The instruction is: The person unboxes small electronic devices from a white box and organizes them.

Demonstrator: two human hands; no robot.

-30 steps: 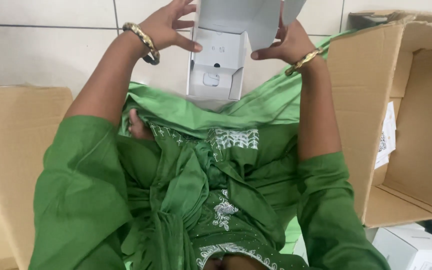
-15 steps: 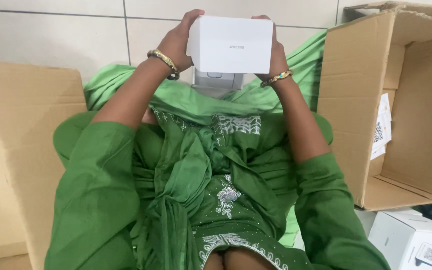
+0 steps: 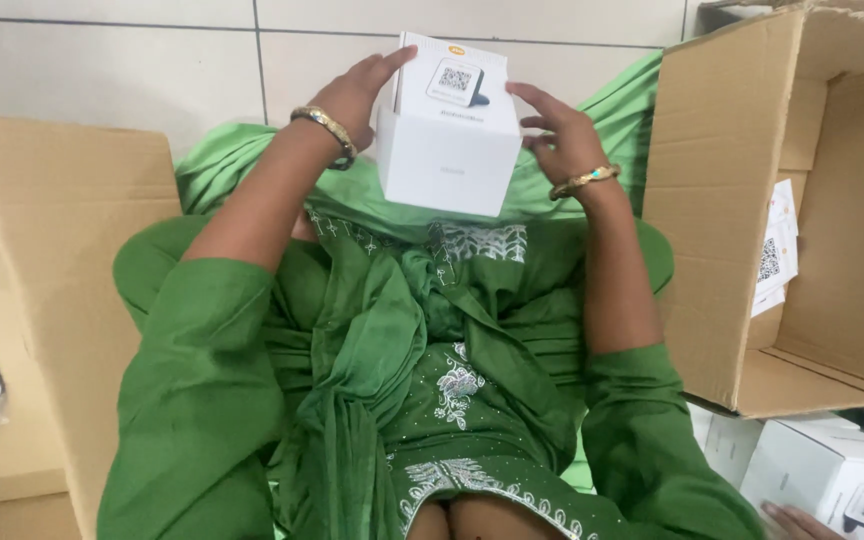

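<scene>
1. White carton is held above the lap, between both hands.
2. Left hand is pressed flat to one side; right hand fingers are curled on the other.
3. Judged light, stiff, smooth — best gripped by opposite side walls.

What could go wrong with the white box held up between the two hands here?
The white box is held above the lap mostly by fingertips: the left hand and the right hand press its sides, so it might slip. The open cardboard carton stands close to the right elbow and could be knocked.
</scene>
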